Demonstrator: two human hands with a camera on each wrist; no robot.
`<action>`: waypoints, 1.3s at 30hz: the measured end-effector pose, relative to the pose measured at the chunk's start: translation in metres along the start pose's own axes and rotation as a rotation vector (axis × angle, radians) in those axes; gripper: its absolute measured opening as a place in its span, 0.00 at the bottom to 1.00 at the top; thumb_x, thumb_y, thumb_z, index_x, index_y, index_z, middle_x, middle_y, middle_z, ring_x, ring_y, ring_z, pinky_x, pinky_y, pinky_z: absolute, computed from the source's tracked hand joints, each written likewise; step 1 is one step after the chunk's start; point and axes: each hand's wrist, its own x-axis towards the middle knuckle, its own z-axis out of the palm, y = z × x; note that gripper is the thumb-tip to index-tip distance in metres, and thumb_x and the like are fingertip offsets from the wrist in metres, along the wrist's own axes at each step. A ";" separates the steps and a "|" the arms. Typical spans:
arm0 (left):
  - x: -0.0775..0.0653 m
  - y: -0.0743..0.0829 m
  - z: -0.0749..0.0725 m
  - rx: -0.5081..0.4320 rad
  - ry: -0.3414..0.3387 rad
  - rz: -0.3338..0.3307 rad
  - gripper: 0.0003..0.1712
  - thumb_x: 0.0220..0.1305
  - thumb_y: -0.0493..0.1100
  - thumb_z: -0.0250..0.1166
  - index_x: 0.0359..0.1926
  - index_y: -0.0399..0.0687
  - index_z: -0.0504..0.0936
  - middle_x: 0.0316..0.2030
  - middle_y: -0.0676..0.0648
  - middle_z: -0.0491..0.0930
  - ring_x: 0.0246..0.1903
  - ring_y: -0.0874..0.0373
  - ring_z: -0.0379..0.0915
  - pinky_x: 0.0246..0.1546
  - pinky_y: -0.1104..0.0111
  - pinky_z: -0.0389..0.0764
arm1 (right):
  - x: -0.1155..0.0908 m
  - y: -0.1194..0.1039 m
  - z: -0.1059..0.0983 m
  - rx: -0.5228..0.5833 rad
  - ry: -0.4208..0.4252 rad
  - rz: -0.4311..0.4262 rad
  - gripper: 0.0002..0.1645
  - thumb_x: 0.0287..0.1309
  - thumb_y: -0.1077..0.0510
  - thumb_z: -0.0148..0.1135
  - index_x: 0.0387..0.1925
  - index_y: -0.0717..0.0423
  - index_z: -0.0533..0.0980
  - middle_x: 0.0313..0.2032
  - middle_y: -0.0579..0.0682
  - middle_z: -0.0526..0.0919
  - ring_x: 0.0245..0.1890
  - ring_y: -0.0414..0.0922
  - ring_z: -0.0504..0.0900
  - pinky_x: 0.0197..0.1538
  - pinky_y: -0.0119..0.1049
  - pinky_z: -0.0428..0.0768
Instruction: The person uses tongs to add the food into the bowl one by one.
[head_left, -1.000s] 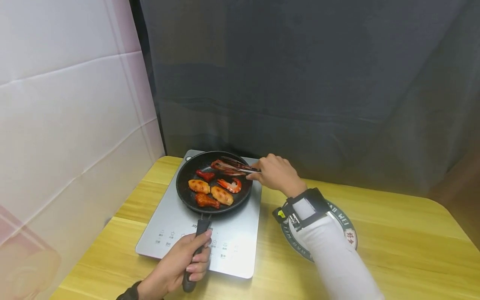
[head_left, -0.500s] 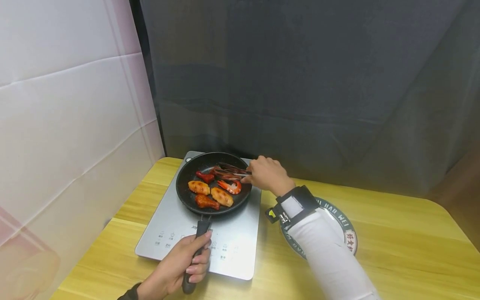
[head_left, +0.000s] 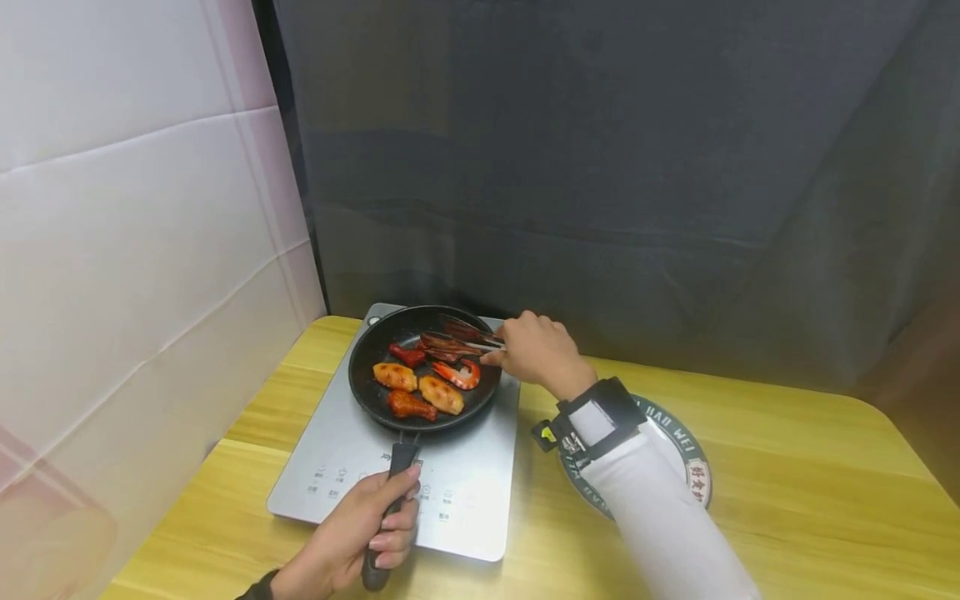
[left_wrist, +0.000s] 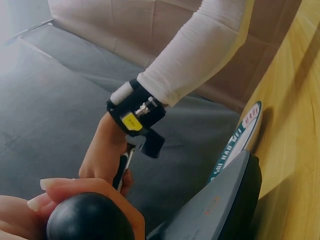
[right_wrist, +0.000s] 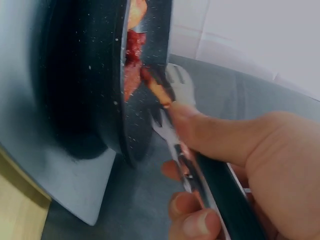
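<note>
My left hand grips the black handle of a frying pan, which sits on a silver induction cooktop. My right hand holds metal tongs with a dark grip, reaching over the pan's right rim. The tongs' arms stand apart in the right wrist view. Near their tips lies reddish-brown meat; whether they pinch it I cannot tell. Around it in the pan are a red drumstick, a curled shrimp, two yellow chicken wings and a browned drumstick.
A round plate with a green lettered rim lies right of the cooktop, partly under my right forearm. The wooden table extends to the right. A dark curtain hangs behind, and a pale wall covering stands at the left.
My right hand and the tongs have shifted left and slightly nearer, over the red drumstick and shrimp. My left hand keeps its hold on the handle, and the pan stays on the cooktop.
</note>
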 end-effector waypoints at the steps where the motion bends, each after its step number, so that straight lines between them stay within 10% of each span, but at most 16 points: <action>1: 0.000 0.000 0.000 0.001 0.000 0.000 0.18 0.73 0.51 0.51 0.33 0.44 0.60 0.16 0.56 0.57 0.10 0.69 0.55 0.09 0.78 0.59 | -0.003 0.001 -0.002 0.011 0.014 0.005 0.28 0.57 0.35 0.62 0.49 0.50 0.81 0.39 0.53 0.82 0.32 0.51 0.81 0.29 0.44 0.79; 16: -0.002 0.004 -0.005 0.009 -0.007 0.002 0.17 0.74 0.51 0.51 0.33 0.44 0.60 0.16 0.56 0.57 0.10 0.69 0.55 0.10 0.77 0.60 | -0.076 0.062 0.006 0.114 0.412 -0.111 0.31 0.58 0.42 0.65 0.51 0.62 0.75 0.19 0.44 0.70 0.16 0.41 0.67 0.15 0.33 0.63; 27: -0.002 0.006 -0.004 -0.005 -0.002 -0.005 0.17 0.74 0.51 0.51 0.35 0.44 0.60 0.17 0.56 0.57 0.11 0.69 0.56 0.10 0.78 0.61 | -0.151 0.117 0.048 0.059 0.357 0.004 0.29 0.56 0.46 0.67 0.49 0.66 0.75 0.40 0.62 0.82 0.34 0.57 0.82 0.36 0.54 0.81; 39: -0.002 0.006 -0.003 -0.016 -0.009 -0.012 0.17 0.74 0.51 0.51 0.35 0.44 0.59 0.17 0.56 0.57 0.11 0.69 0.56 0.10 0.78 0.62 | -0.205 0.154 0.089 0.110 0.472 -0.015 0.27 0.48 0.54 0.74 0.46 0.67 0.77 0.33 0.55 0.81 0.30 0.49 0.79 0.33 0.48 0.80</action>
